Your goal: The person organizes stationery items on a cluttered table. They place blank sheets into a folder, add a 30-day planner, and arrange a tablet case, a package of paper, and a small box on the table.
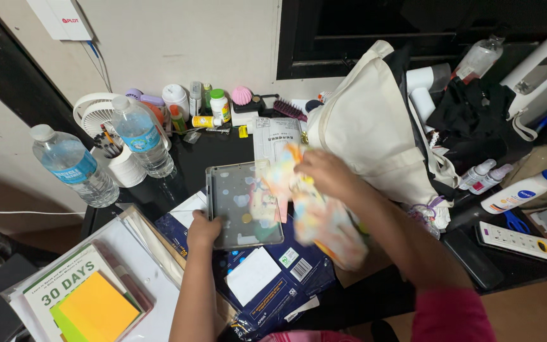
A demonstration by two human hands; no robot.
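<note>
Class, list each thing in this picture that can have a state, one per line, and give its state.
tablet: lying flat, steadied at its lower left corner by the left hand
colourful cloth: lifted off the desk, blurred, gripped by the right hand
two water bottles: upright, capped
canvas tote bag: standing, slumped
lotion bottle: lying on its side, capped
small fan: upright, too unclear whether running

The bench (223,149) is crowded. 2 water bottles (137,136) and a small fan (93,111) block the left rear; toiletries (216,104) line the wall. A cream tote bag (375,126) walls off the right. Books (83,297) fill the front left. Bare dark surface shows only just behind the tablet (243,206).
</note>
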